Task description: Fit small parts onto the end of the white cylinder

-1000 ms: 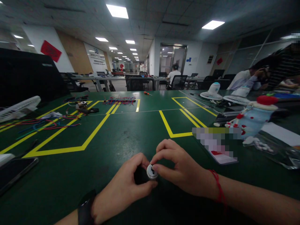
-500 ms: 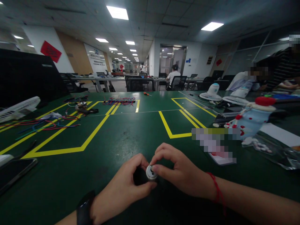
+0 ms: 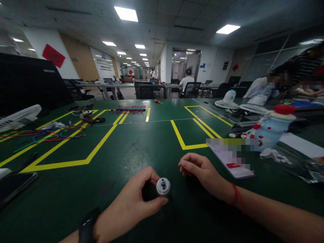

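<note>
At the far left of the smooth, dark green worktop [image 3: 141,145], a white slotted plastic piece [image 3: 21,118] stands tilted above a flat, dark, glossy phone [image 3: 17,187]. Thin red, blue and green wires [image 3: 53,135] sprawl in loose curves over yellow tape [image 3: 63,164], with a crumpled, translucent plastic scrap [image 3: 53,125] among them. Just beyond lies a small part with a metallic top [image 3: 87,114], near a dense, tangled wire bundle [image 3: 130,109].

The left hand [image 3: 131,199], with a smooth black watch [image 3: 88,224] at its wrist, has its fingers bent into a C around a short, silver metal cylinder [image 3: 163,187]. They are parted only by its width, the thumb at its near side. The cylinder is near the worktop's front middle, its round face turned up, with a narrow raised stub at the centre and small dark holes; whether its base touches the worktop is unclear.

An orange-handled screwdriver [image 3: 158,101] lies far back. To the right of the cylinder and apart from it, the right hand [image 3: 201,168] has its fingers curled loosely inward; its palm is hidden, so its exact opening and contents cannot be told. A thin red cord [image 3: 237,199] rings its wrist. Beyond are a flat, pale rectangular item [image 3: 236,167], 2 white ribbed plastic fans [image 3: 227,100], a pale blue rounded container [image 3: 272,131] with a red top, and a clear, wrinkled bag [image 3: 288,162].
</note>
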Demonstrator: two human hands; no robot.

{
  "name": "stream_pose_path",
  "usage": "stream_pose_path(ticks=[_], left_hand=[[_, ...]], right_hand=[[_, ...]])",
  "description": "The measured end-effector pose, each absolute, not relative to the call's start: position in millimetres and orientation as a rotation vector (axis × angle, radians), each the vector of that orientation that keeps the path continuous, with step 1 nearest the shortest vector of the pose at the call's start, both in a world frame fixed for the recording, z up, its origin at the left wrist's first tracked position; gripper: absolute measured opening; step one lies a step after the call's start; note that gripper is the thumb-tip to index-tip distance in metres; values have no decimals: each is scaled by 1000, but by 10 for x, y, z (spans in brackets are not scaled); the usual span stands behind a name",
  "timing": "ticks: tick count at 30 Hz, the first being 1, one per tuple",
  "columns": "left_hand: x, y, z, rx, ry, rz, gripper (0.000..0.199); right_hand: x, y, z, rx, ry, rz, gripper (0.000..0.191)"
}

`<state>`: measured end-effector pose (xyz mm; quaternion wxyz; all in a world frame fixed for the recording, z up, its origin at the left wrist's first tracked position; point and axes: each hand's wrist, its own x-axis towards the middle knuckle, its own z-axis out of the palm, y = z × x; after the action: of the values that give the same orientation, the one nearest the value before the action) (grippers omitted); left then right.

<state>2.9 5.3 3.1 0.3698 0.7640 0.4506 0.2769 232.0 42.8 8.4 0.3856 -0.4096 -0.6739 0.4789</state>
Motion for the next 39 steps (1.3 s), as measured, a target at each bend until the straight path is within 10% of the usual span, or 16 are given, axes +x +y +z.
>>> stream_pose_path(ticks=[21,39], left_hand=[[39,58,-28,1996,1155,744,16],[37,59,-18,1968,1153,726,17]], right_hand=[[2043,217,180,-817,-2095,641,14],[2386,359,60,-888,-2460,826,17]])
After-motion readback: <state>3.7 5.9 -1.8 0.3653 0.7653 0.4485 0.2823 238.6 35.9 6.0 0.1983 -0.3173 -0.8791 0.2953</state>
